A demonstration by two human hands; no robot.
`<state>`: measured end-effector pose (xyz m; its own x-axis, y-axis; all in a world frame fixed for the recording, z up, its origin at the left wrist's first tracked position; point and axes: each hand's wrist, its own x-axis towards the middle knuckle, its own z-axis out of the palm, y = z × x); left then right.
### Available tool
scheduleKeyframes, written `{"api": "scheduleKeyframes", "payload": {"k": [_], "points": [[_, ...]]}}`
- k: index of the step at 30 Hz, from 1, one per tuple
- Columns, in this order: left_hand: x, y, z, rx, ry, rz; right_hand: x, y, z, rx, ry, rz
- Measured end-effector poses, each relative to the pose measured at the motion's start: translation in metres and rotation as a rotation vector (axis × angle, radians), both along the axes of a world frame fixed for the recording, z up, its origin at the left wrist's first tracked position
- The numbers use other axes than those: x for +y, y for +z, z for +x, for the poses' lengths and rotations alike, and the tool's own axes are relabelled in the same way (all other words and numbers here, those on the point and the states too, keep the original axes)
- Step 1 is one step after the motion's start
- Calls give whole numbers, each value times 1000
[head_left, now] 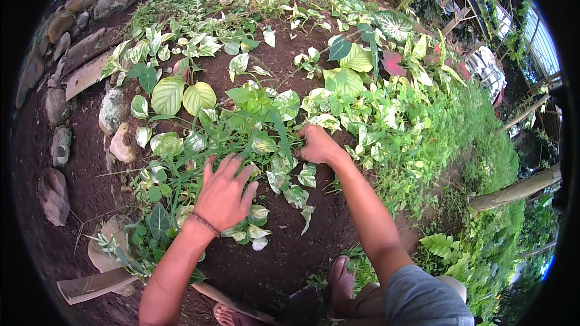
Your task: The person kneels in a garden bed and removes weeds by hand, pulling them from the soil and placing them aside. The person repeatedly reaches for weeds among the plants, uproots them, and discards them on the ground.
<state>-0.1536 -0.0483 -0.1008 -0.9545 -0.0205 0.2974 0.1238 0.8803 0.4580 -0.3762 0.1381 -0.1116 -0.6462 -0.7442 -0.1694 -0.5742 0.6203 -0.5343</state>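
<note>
My left hand (226, 190) lies palm down on long green grass blades (210, 145) and variegated pothos leaves, its fingers spread. A thin dark bracelet (205, 225) circles that wrist. To the right, my right hand (317, 145) is curled into a fist low at the soil, closed around weed stems (297, 145); its fingertips are partly hidden. White-and-green pothos leaves (297, 195) trail over the soil between my hands. Beyond them grow a broad-leaved green weed (253, 99) and striped round leaves (167, 95).
Dark soil (272, 271) lies before my feet (340, 280). Stones (113, 111) edge the bed at left, with a cut bamboo piece (97, 284) below. Dense low greenery (408, 145) and red caladium leaves (393, 63) grow at right. A wooden pole (514, 188) juts in at far right.
</note>
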Motion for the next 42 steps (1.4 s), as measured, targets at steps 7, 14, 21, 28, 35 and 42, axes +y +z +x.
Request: {"api": "scheduleKeyframes", "payload": {"k": [7,14,21,28,35,42], "points": [[3,4,6,-153,-44,29,-24,-16,13,232,233,65],[-1,6,12,12,107,-102,-37,-28,29,137,246,69],[-9,7,15,9,107,-10,-42,-24,36,63,1,-105],[-16,7,16,52,116,28,-36,-19,49,166,330,54],[-20,8,22,72,108,53,-31,-19,55,-59,-48,17],[-23,11,21,89,101,78,-31,-9,59,-142,-61,-75]]}}
